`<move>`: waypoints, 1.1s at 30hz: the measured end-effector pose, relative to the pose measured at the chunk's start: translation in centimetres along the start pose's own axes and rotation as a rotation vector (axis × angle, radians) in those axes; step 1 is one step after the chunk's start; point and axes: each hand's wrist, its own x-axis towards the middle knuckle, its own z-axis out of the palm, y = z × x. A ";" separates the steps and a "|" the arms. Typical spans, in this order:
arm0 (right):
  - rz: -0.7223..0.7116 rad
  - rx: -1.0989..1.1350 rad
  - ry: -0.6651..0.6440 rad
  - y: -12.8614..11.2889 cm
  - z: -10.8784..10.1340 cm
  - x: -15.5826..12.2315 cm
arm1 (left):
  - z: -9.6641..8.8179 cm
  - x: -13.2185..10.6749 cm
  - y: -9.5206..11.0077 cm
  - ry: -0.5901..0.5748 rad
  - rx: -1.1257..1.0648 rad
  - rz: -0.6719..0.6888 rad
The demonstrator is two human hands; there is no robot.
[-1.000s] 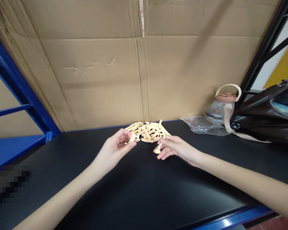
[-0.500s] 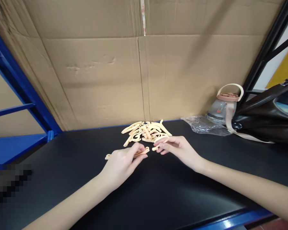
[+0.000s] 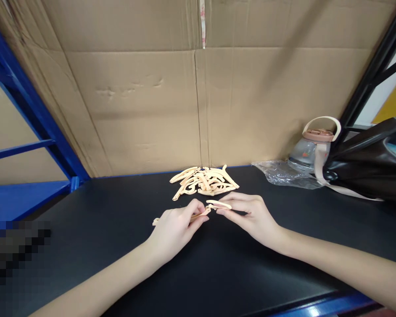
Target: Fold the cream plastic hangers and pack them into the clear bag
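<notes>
My left hand (image 3: 181, 220) is closed around a long beige plastic hanger arm (image 3: 156, 221). One end of that arm pokes out beyond the fingertips, the other behind the hand. Facing it, my right hand (image 3: 251, 215) pinches a curved beige hanger piece (image 3: 219, 204) between thumb and fingers. The near ends of the two pieces meet or overlap; whether they are joined I cannot tell. Just beyond both hands lies a loose pile of beige hanger parts (image 3: 203, 180), some straight and some hook-shaped.
The black tabletop (image 3: 198, 273) runs back to a cardboard wall (image 3: 145, 110). At the back right are a crumpled clear plastic bag (image 3: 284, 175), a water bottle (image 3: 303, 152) with a strap, and a black bag (image 3: 366, 163). Blue metal framing (image 3: 42, 110) stands at the left.
The gap between the two held pieces has closed. My right hand has turned its curved piece, which now lies level, pointing toward the left one. The view has shifted slightly.
</notes>
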 end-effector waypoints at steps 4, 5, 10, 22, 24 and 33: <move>-0.174 -0.142 -0.042 0.6 0.0 -0.5 | 0.3 0.1 -0.2 0.004 -0.004 0.038; -0.223 -0.182 -0.050 0.7 0.0 -0.6 | 0.4 0.0 -0.3 0.008 -0.008 0.046; -0.433 -0.394 -0.066 0.9 0.1 -1.0 | 0.8 -0.2 -0.5 0.017 -0.035 0.085; -0.618 -0.583 -0.074 0.0 0.1 -0.9 | 0.6 -0.3 0.2 0.000 -0.052 0.092; -0.660 -0.617 -0.058 0.0 -0.2 -0.8 | 0.6 -0.3 0.3 0.025 -0.074 0.083; -0.697 -0.689 -0.012 0.0 -0.7 -0.8 | 0.3 -0.4 0.5 0.113 -0.026 0.091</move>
